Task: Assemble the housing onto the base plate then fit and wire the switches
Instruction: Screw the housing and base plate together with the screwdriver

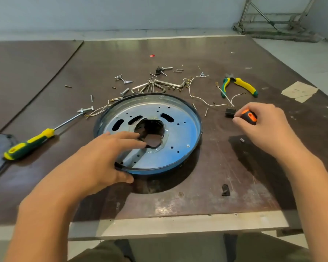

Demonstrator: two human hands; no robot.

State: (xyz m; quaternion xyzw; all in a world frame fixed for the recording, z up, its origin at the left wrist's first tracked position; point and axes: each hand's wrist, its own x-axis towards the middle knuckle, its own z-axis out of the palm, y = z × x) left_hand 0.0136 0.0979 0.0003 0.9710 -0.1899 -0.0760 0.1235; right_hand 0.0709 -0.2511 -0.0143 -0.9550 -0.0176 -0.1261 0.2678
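Early stage: left hand (110, 154) is resting on the bare base plate (178, 133) mid-tabletop (235, 167), grip apart, fingers flat, while right hand (263, 125) is clamping its grip on an orange screwdriver (249, 116) beside the loose wired switch (230, 112), so housing, switches and wiring are all looking pending.

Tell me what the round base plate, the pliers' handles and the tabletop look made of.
The base plate: sheet metal, probably galvanised steel, shiny bluish-grey with punched holes. The pliers' handles: yellow-green plastic or rubber sleeves, matte. The tabletop: dark brown board, perhaps film-faced plywood, scuffed, with a metal front edge.
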